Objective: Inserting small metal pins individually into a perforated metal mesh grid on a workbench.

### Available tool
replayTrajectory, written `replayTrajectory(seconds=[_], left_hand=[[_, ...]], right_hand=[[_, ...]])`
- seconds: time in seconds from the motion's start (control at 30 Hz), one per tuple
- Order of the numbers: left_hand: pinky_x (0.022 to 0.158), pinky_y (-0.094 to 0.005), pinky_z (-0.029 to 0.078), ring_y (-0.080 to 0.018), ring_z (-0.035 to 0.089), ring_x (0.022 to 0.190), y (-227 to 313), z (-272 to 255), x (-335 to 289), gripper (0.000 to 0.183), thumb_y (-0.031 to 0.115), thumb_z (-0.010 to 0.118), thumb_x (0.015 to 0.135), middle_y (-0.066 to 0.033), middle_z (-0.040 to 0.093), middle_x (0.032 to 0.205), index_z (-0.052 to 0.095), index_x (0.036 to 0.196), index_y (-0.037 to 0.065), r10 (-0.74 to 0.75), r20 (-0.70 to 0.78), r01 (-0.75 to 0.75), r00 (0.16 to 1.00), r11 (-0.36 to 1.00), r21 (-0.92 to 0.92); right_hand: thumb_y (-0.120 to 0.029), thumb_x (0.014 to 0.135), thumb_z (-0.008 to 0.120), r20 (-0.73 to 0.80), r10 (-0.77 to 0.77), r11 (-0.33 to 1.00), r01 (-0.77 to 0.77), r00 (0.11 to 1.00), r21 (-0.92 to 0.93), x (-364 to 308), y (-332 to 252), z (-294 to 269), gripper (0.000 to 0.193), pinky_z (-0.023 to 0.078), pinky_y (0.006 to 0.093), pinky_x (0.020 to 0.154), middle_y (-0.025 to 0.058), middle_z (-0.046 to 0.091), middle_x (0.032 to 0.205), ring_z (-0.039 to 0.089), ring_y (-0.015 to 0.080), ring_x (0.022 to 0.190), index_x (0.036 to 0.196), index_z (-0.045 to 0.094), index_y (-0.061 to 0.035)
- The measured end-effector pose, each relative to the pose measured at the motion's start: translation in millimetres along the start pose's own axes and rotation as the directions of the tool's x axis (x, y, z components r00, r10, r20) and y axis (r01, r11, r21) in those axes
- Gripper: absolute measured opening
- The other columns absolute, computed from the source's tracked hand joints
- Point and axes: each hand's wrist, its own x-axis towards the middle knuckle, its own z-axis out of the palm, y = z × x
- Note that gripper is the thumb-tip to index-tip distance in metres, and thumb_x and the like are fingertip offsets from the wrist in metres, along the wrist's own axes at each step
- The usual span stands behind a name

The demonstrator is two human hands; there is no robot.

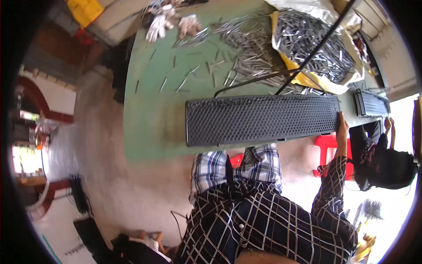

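A long black metal mesh panel (pixel 263 119) with a solid rim lies across the near edge of the green table. Thin black rods, some bent, rise from its far side. My right hand (pixel 342 126) is closed on the panel's right end, and its fingertips are partly hidden at the rim. My left hand does not show. Beyond the panel, loose metal strips (pixel 252 55) are scattered on the tabletop. At the far right, a yellow-lined sack (pixel 314 46) lies open and full of similar dark metal pieces.
The green table (pixel 147 119) has a rounded near left corner. White work gloves (pixel 157 29) lie at its far left. On the right, a co-worker (pixel 389 169) handles a similar black rack (pixel 372 103) near a red stool (pixel 324 152). Another person (pixel 143 248) is behind me at lower left.
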Motion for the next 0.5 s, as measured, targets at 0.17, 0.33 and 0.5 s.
replayTrajectory(seconds=[0.17, 0.33, 0.5], left_hand=[[0.076, -0.0345, 0.051, -0.023, 0.061, 0.086, -91.8, -26.1, -48.1, 0.057, 0.054, 0.041, 0.088, -0.0119, 0.064, 0.101, 0.058, 0.107, 0.003, -0.155, -0.065, 0.135, 0.986, 0.96, -0.246], [0.076, -0.0339, 0.051, -0.0226, 0.062, 0.085, -183.1, -38.1, -99.3, 0.058, 0.055, 0.041, 0.088, -0.0113, 0.064, 0.1, 0.059, 0.106, 0.003, -0.298, -0.074, 0.226, 0.952, 0.843, -0.488], [0.075, -0.0334, 0.051, -0.0222, 0.062, 0.084, -214.4, -50.2, -119.1, 0.059, 0.056, 0.041, 0.088, -0.0107, 0.065, 0.1, 0.059, 0.106, 0.003, -0.355, -0.017, 0.277, 0.935, 0.759, -0.589]], right_hand=[[-0.04, 0.088, 0.056, 0.006, 0.066, 0.998, -0.065, 0.998, -0.01, 23.7, 20.8, -18.5, 0.046, 0.041, 0.022, 0.062, 0.0015, 0.06, 0.099, 0.05, 0.0065, 0.071, 0.111, 0.06, -0.001], [-0.002, 0.087, 0.044, 0.202, -0.15, 0.799, 0.239, 0.968, -0.551, 43.6, 35.3, -77.2, 0.052, 0.042, 0.0316, 0.093, 0.0159, 0.043, 0.134, 0.048, 0.0239, 0.116, 0.137, 0.034, -0.0118], [-0.021, 0.087, 0.057, 0.422, -0.349, 0.486, 0.547, 0.836, -0.682, 42.5, 43.1, -73.0, 0.054, 0.039, 0.0315, 0.097, 0.0124, 0.042, 0.134, 0.045, 0.0237, 0.118, 0.134, 0.038, -0.0031]])
